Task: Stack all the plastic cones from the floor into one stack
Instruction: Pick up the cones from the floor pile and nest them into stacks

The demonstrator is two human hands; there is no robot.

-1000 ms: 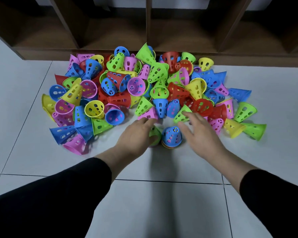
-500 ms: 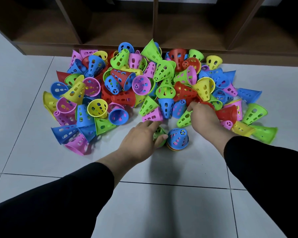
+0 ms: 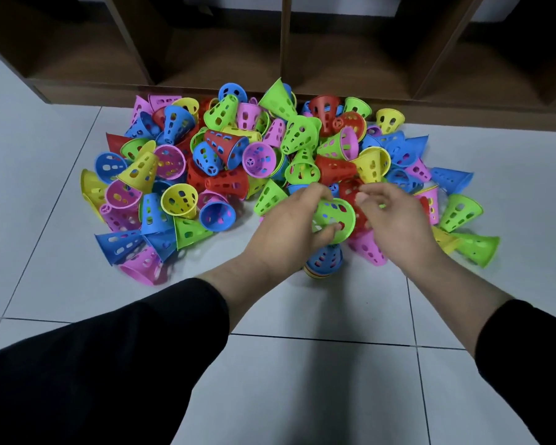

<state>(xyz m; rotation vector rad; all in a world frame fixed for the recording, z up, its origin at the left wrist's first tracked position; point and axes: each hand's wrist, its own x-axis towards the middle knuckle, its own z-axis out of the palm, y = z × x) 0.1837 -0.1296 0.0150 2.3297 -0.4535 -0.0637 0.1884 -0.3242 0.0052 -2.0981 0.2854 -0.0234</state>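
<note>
A big heap of perforated plastic cones in green, blue, pink, yellow and red lies on the white tiled floor. In front of it stands a short stack with a blue cone on top and yellow and red rims below. My left hand holds a green cone just above the stack, its wide mouth facing me. My right hand is close beside it, fingers curled around a red cone that is partly hidden behind the green one.
A dark wooden shelf unit with open compartments runs along the back, touching the heap's far edge. Loose green and pink cones lie at the right. White floor tiles stretch toward me.
My left hand has picked a green cone off the floor and raised it over the stack. My right hand has pulled back from the heap with a red cone toward the left hand.
</note>
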